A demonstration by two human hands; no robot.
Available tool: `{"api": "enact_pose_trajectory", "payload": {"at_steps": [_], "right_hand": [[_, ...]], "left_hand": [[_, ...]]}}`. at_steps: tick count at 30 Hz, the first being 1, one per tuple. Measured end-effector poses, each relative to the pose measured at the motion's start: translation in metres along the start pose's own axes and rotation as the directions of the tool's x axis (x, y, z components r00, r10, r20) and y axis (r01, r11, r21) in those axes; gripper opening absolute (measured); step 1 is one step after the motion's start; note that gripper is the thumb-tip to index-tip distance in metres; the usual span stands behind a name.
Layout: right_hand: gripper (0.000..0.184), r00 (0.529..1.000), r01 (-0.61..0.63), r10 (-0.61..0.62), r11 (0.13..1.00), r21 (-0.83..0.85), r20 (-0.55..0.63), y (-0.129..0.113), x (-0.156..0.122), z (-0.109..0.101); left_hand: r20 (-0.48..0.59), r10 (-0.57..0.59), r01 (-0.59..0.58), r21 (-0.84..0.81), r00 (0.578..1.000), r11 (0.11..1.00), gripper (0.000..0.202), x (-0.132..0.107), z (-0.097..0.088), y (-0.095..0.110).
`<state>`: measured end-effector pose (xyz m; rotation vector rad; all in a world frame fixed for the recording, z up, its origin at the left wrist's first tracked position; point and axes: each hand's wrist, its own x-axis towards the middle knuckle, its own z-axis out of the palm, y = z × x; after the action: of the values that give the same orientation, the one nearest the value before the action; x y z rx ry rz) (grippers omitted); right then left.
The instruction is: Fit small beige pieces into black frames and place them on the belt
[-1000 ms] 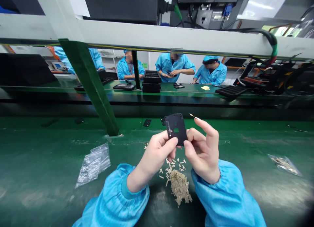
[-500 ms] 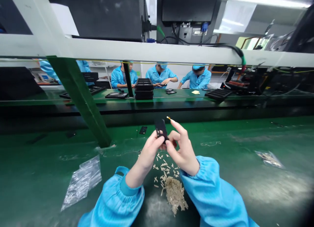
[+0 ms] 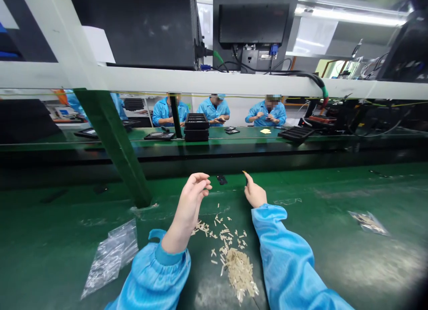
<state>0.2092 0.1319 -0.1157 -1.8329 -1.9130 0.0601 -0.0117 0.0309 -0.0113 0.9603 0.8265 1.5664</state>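
My left hand (image 3: 197, 192) is raised over the green bench, fingers loosely bent and apart, with nothing visible in them. To its right, my right hand (image 3: 256, 195) reaches forward with the index finger stretched out and the other fingers curled. A dark edge of a small black part (image 3: 246, 181) shows at its fingers, the rest hidden. A tiny yellow piece (image 3: 244, 172) sits at the index fingertip. Between the hands lies a flat black plastic piece (image 3: 221, 179). Nearer me is a heap of small pale strips (image 3: 240, 270), with several loose strips (image 3: 224, 234) scattered beyond it.
Clear plastic bags (image 3: 112, 256) lie at left, and a small bag of pale pieces (image 3: 368, 223) at right. A slanted green post (image 3: 113, 149) stands at left below a white beam (image 3: 174, 81). Co-workers (image 3: 214, 110) sit across the bench near stacked black trays (image 3: 196, 127).
My hands have separated; the left has moved left and let go of the black part. My right hand has turned and moved rightward. A black piece now shows on the bench between them.
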Motion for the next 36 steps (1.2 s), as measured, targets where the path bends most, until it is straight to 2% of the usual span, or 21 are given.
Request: {"api": "enact_pose_trajectory", "payload": {"at_steps": [4,10,16,20,23,26,29,32,36], "right_hand": [[0.064,0.993,-0.116,0.118,0.988,-0.101,0.011,0.027,0.005,0.013],[0.068,0.989,-0.014,0.032,0.992,-0.122,0.148,0.032,0.006,0.032],[0.064,0.984,-0.001,0.027,0.989,-0.148,0.175,0.032,0.006,0.038],[0.061,0.988,-0.040,0.067,0.982,-0.186,0.139,0.035,0.010,0.037],[0.060,0.988,-0.120,0.140,0.966,-0.230,0.070,0.039,0.020,0.037],[0.060,0.967,-0.249,0.253,0.929,-0.274,-0.019,0.044,0.036,0.039],[0.049,0.938,-0.346,0.337,0.889,-0.300,-0.083,0.048,0.051,0.040],[0.036,0.931,-0.364,0.353,0.881,-0.301,-0.092,0.052,0.065,0.037],[0.032,0.920,-0.390,0.387,0.878,-0.279,-0.070,0.064,0.077,0.023]], "left_hand": [[0.013,-0.006,0.006,-0.006,1.000,1.000,0.017,0.002,-0.001,0.001],[0.014,0.005,-0.005,-0.003,1.000,1.000,0.014,0.001,-0.002,0.003],[0.012,0.020,-0.020,0.002,1.000,1.000,0.013,0.001,-0.004,0.005],[0.025,0.039,-0.039,-0.002,0.999,0.999,0.010,0.001,-0.005,0.009],[0.033,0.057,-0.056,-0.015,0.998,0.998,0.008,-0.001,-0.006,0.013],[0.018,0.066,-0.065,-0.014,0.998,0.998,0.008,-0.002,-0.007,0.018],[0.015,0.084,-0.084,-0.016,0.996,0.996,0.008,-0.003,-0.008,0.022],[0.021,0.102,-0.101,-0.029,0.995,0.994,0.006,-0.002,-0.012,0.024],[0.021,0.120,-0.120,-0.038,0.992,0.992,0.006,0.000,-0.017,0.024]]}}
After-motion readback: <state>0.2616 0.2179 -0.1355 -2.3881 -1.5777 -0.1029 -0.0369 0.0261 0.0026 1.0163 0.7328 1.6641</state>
